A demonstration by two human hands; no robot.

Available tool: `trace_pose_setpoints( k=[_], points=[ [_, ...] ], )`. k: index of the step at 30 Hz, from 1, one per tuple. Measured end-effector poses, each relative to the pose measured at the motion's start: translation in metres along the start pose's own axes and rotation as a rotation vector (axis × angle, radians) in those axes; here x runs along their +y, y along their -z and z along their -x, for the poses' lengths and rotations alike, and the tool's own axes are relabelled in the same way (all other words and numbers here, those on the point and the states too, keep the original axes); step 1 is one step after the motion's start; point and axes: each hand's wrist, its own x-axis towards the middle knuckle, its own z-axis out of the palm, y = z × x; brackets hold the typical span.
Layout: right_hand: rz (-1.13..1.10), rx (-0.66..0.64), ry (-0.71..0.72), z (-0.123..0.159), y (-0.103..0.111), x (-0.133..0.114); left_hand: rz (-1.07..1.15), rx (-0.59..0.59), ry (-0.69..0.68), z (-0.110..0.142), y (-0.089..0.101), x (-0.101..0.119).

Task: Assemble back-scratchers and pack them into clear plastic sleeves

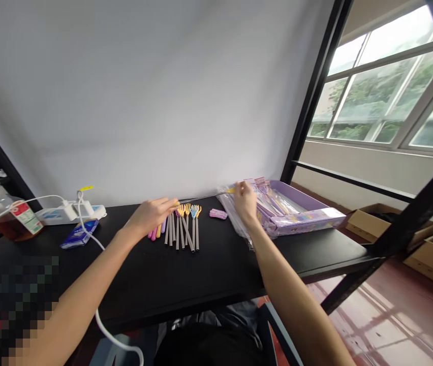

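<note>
A telescopic back scratcher (209,195) with a long thin metal rod stretches between my two hands above the black table. My left hand (155,212) is closed round one end, near a bit of yellow. Around the yellow far end, my right hand (245,199) has its fingers pinched. Several more back scratchers (182,231) lie below and beside my left hand, with metal rods and small yellow, orange and blue hand-shaped heads. Pink, yellow and purple handles (158,232) show partly under that hand. To their right sits a small stack of pink printed cards (218,214).
A purple box (308,221) with clear plastic bags (235,218) stands at the right. On the left are a power strip (62,213), a white cable (100,244), a blue packet (80,234) and a jar of brown liquid (18,223). Cardboard boxes (372,223) stand on the floor.
</note>
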Motion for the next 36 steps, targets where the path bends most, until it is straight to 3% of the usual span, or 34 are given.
trace_pose_setpoints(
  k=[4,8,12,18,22,25,29,32,36],
  points=[
    [-0.041,-0.227,0.119,0.03,-0.031,-0.024,-0.106,-0.022,0.019,-0.016,-0.006,0.026],
    [-0.078,-0.323,0.14,0.038,-0.036,-0.025,-0.134,-0.067,0.039,-0.012,-0.012,0.016],
    [-0.117,-0.345,0.116,0.037,-0.033,-0.019,-0.061,-0.09,0.039,-0.003,-0.012,0.012],
    [-0.215,-0.343,0.016,0.037,-0.036,-0.019,0.215,-0.207,0.198,0.002,0.002,0.02],
    [-0.28,-0.272,-0.075,0.028,-0.033,-0.011,0.203,-0.145,0.206,0.002,0.004,0.001],
    [-0.308,-0.262,-0.117,0.018,-0.031,-0.005,0.158,-0.16,0.173,-0.005,0.003,-0.01],
    [-0.292,-0.348,-0.076,0.006,-0.038,-0.012,0.154,-0.177,0.062,-0.03,0.002,0.005],
    [-0.296,-0.377,-0.036,-0.002,-0.042,-0.02,0.136,-0.11,0.1,-0.043,-0.003,0.022],
    [-0.366,-0.429,-0.012,0.0,-0.041,-0.019,0.197,-0.084,0.187,-0.035,-0.016,0.029]
  ],
)
